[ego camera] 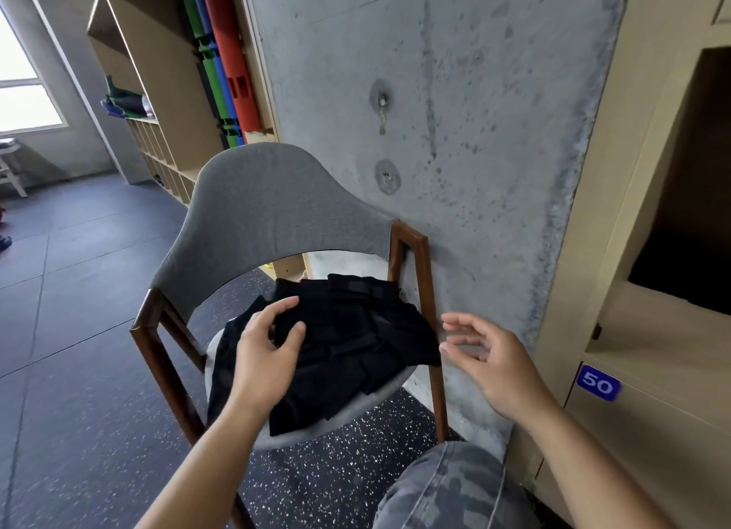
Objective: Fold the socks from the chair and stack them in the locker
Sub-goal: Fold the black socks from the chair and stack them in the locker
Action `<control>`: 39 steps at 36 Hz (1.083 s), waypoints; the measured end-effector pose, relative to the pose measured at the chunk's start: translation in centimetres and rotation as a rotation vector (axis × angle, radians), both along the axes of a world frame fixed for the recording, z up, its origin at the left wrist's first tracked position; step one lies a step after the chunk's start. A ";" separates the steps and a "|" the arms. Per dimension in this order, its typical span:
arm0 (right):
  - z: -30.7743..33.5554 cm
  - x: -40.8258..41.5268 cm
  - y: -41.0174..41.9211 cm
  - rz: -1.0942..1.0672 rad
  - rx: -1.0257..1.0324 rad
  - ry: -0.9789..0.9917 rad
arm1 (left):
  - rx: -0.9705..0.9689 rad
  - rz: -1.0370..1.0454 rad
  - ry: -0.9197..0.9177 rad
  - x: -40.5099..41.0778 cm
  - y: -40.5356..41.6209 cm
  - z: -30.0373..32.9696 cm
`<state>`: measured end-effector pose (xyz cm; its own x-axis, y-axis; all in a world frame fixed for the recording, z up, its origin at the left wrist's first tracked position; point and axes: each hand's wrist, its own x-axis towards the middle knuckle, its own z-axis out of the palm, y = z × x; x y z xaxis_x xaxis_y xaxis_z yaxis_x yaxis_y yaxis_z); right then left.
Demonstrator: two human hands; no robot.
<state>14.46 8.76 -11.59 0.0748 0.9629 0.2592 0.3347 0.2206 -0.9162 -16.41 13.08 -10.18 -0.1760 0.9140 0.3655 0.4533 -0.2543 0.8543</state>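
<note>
Fingers (290, 311) of the left hand (263, 354) are spread and lightly curved over the far-left part of the black socks (348, 342), thumb and forefinger set apart as if about to close on one piece; whether the tips already touch the cloth I cannot tell. Nothing is pinched yet. The right hand (490, 358) hovers just right of the pile, its fingers loose and parted, holding nothing, near the chair's right wooden post.

To do this step well, I judge the left hand should pick a single sock by its cuff and lift it free of the heap, so the right hand can catch the toe end and draw it flat before folding.

Socks lie heaped on the seat of the grey chair (277, 212), under and between both hands. The open locker (688, 196) stands to the right, above the door marked 50 (598, 382).
</note>
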 end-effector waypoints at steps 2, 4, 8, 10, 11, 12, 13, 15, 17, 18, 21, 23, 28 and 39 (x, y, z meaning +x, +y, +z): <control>0.1 0.5 -0.3 -0.011 -0.002 0.005 | 0.010 -0.053 0.005 2.0 0.1 0.5; 0.2 1.0 -0.6 -0.022 -0.004 0.010 | 0.024 -0.099 0.014 4.0 0.2 1.1; 0.6 2.1 -1.3 -0.047 -0.010 0.029 | 0.044 -0.191 0.019 8.3 -0.3 2.4; 0.8 2.9 -1.6 -0.065 -0.012 0.040 | 0.058 -0.240 0.010 10.3 -0.5 2.7; 0.9 3.3 -1.8 -0.074 -0.016 0.047 | 0.059 -0.263 0.005 11.3 -0.5 2.9; 1.0 3.7 -2.0 -0.084 -0.020 0.056 | 0.059 -0.289 0.003 12.3 -0.6 3.0; 1.0 4.2 -2.3 -0.096 -0.022 0.062 | 0.056 -0.316 0.001 13.2 -0.6 3.1; 1.2 5.1 -2.8 -0.126 -0.018 0.071 | 0.061 -0.368 -0.009 15.1 -0.7 3.2; 1.4 6.1 -3.4 -0.159 -0.001 0.095 | 0.066 -0.424 -0.023 17.0 -0.8 3.3; 1.5 6.6 -3.6 -0.176 0.006 0.108 | 0.067 -0.452 -0.030 17.9 -0.8 3.2; 1.6 8.3 -4.3 -0.222 0.018 0.119 | 0.050 -0.538 -0.045 20.6 -1.0 3.1; 1.6 9.5 -4.9 -0.258 0.018 0.141 | 0.038 -0.589 -0.045 22.3 -1.1 2.8; 2.2 11.9 -6.5 -0.340 0.052 0.239 | 0.000 -0.742 -0.100 26.4 -1.6 2.6; 2.7 16.7 -10.2 -0.544 0.013 0.242 | -0.037 -0.975 -0.137 34.2 -2.7 1.6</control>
